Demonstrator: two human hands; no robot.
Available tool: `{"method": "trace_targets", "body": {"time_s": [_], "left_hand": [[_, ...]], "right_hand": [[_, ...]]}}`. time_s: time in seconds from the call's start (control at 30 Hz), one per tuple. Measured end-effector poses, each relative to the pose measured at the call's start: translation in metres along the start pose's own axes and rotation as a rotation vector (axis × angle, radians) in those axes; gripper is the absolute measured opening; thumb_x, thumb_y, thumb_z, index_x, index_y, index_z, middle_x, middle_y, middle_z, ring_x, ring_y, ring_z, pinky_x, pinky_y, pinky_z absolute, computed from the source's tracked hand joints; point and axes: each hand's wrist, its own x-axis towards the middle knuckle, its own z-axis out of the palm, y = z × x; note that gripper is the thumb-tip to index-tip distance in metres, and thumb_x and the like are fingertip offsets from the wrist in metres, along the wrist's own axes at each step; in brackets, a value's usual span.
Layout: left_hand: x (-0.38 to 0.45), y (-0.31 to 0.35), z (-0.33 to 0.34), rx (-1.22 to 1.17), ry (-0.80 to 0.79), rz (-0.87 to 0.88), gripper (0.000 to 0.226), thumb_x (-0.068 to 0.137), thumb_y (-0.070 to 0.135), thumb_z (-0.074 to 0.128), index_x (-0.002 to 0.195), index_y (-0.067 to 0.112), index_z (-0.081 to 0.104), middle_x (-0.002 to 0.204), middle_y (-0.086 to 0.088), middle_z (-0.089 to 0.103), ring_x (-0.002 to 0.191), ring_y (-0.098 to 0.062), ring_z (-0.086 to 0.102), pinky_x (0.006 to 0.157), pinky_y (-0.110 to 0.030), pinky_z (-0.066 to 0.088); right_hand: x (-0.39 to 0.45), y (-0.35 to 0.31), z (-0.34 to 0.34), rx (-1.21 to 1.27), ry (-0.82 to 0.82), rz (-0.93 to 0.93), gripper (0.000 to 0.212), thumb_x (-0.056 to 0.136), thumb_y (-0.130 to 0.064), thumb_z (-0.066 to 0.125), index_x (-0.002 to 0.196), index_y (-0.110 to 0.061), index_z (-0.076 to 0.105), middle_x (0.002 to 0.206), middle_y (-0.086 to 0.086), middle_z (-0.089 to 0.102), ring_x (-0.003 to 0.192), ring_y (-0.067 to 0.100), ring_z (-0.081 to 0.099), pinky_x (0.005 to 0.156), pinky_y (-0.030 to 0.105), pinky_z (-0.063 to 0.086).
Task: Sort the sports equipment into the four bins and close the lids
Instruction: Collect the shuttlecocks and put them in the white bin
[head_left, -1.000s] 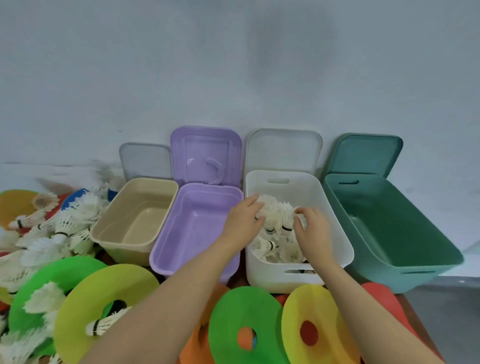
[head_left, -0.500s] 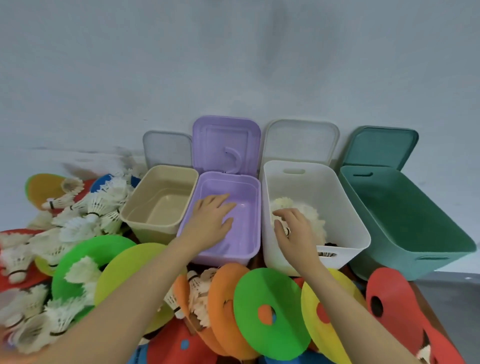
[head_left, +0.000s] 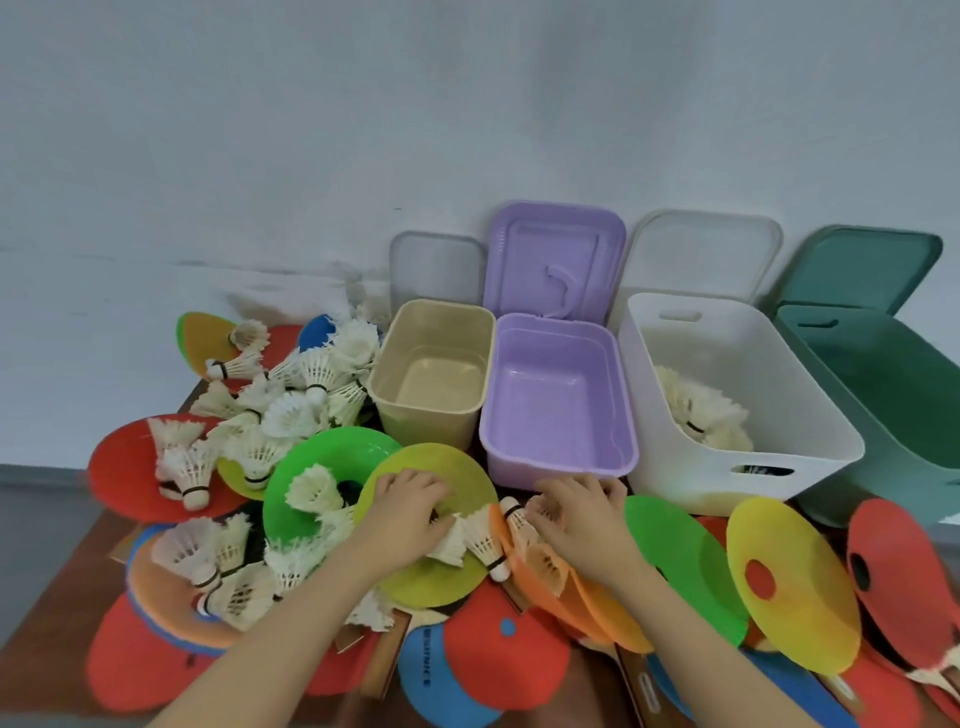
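Sports equipment lies heaped across the near and left parts of the bench (head_left: 47, 597), in front of four open bins that stand in a row against the wall. The green bin (head_left: 893, 410) at the far right is the largest. The white bin (head_left: 691, 467) stands next to it and holds a pile of shuttlecocks (head_left: 701, 410) in its near right corner. The purple bin (head_left: 558, 452) and the beige bin (head_left: 415, 421) follow to the left, side by side. Behind each bin its lid leans upright on the wall: green lid (head_left: 862, 267), white lid (head_left: 701, 254), purple lid (head_left: 556, 254), grey lid (head_left: 434, 267).

Flat discs with centre holes overlap in front: a yellow disc (head_left: 795, 577) at the right, a green disc (head_left: 680, 561) beside it, a yellow-green disc (head_left: 436, 577) under the left hand, and a red disc (head_left: 124, 467) at the far left. Loose shuttlecocks (head_left: 291, 395) are scattered over the left side.

The left hand (head_left: 402, 514) rests on the yellow-green disc with fingers curled around a shuttlecock (head_left: 449, 540). The right hand (head_left: 582, 519) has fingers curled over feathers just in front of the purple bin; whether this grip actually holds a shuttlecock cannot be told.
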Motion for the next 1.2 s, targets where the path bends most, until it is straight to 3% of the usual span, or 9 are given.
{"method": "trace_targets", "body": {"time_s": [0.1,0.23,0.4,0.5,0.63,0.77,0.9,1.1,1.2], "left_hand": [[-0.007,-0.005,0.014,0.074,-0.103,0.016,0.057,0.089,0.051,0.048,0.139,0.026,0.036,0.141,0.008,0.039,0.130,-0.017,0.031,0.103,-0.034,0.016],[-0.013,-0.009,0.030,0.107,-0.108,0.046,0.063,0.089,0.051,0.049,0.143,0.027,0.028,0.136,0.005,0.046,0.125,-0.017,0.038,0.101,-0.035,0.020],[-0.018,-0.016,0.030,-0.046,0.081,0.045,0.059,0.090,0.050,0.046,0.142,0.026,0.031,0.126,0.006,0.053,0.118,-0.015,0.047,0.097,-0.032,0.025],[-0.018,-0.025,0.027,-0.111,0.198,0.067,0.072,0.079,0.059,0.028,0.138,0.022,0.043,0.114,0.002,0.060,0.109,-0.019,0.054,0.094,-0.036,0.032],[-0.013,-0.031,0.024,-0.115,0.287,0.047,0.069,0.080,0.058,0.030,0.134,0.019,0.048,0.104,0.003,0.063,0.098,-0.020,0.059,0.085,-0.037,0.038],[-0.009,-0.025,0.014,-0.137,0.362,0.037,0.062,0.081,0.053,0.040,0.129,0.015,0.053,0.103,0.000,0.064,0.094,-0.021,0.062,0.079,-0.035,0.042],[0.005,-0.014,-0.003,-0.214,0.438,0.071,0.058,0.084,0.044,0.054,0.133,0.015,0.049,0.109,-0.001,0.063,0.098,-0.021,0.059,0.083,-0.033,0.037],[0.042,0.023,-0.035,-0.255,0.510,0.143,0.061,0.081,0.049,0.045,0.131,0.014,0.050,0.102,-0.003,0.063,0.093,-0.025,0.059,0.080,-0.034,0.036],[0.070,0.051,-0.046,-0.254,0.529,0.181,0.063,0.079,0.050,0.044,0.128,0.012,0.054,0.099,-0.005,0.065,0.087,-0.029,0.062,0.076,-0.036,0.039]], "right_hand": [[-0.015,0.001,0.013,-0.135,-0.040,0.011,0.046,0.074,-0.060,0.038,0.104,-0.037,0.062,0.098,-0.020,0.064,0.104,0.013,0.053,0.091,0.037,0.016],[-0.018,-0.004,0.017,-0.255,-0.010,-0.020,0.042,0.066,-0.060,0.047,0.096,-0.036,0.064,0.093,-0.023,0.065,0.090,0.014,0.059,0.090,0.041,0.020],[-0.012,-0.008,0.026,-0.162,0.034,0.026,0.012,0.065,-0.047,0.063,0.074,-0.040,0.066,0.086,-0.026,0.065,0.090,0.018,0.059,0.090,0.041,0.017],[-0.013,-0.008,0.029,-0.078,0.139,0.022,0.004,0.065,-0.035,0.066,0.062,-0.038,0.067,0.077,-0.025,0.064,0.083,0.020,0.059,0.083,0.032,0.017],[-0.014,-0.011,0.030,-0.006,0.247,0.059,0.008,0.073,-0.032,0.064,0.069,-0.036,0.069,0.077,-0.024,0.064,0.086,0.014,0.053,0.084,0.030,0.016],[-0.010,-0.016,0.022,0.052,0.344,0.054,0.024,0.084,-0.041,0.048,0.077,-0.036,0.071,0.079,-0.022,0.065,0.088,0.007,0.047,0.082,0.030,0.016],[-0.005,-0.019,0.003,0.127,0.474,0.046,0.025,0.086,-0.041,0.051,0.080,-0.030,0.072,0.078,-0.020,0.064,0.084,0.003,0.047,0.081,0.028,0.019],[0.003,0.001,-0.038,0.199,0.606,0.060,0.027,0.085,-0.037,0.052,0.086,-0.022,0.073,0.084,-0.011,0.068,0.084,0.006,0.052,0.081,0.025,0.025],[0.010,0.029,-0.063,0.251,0.643,0.068,0.028,0.085,-0.035,0.052,0.087,-0.018,0.074,0.085,-0.005,0.069,0.084,0.015,0.057,0.080,0.034,0.035]]}}
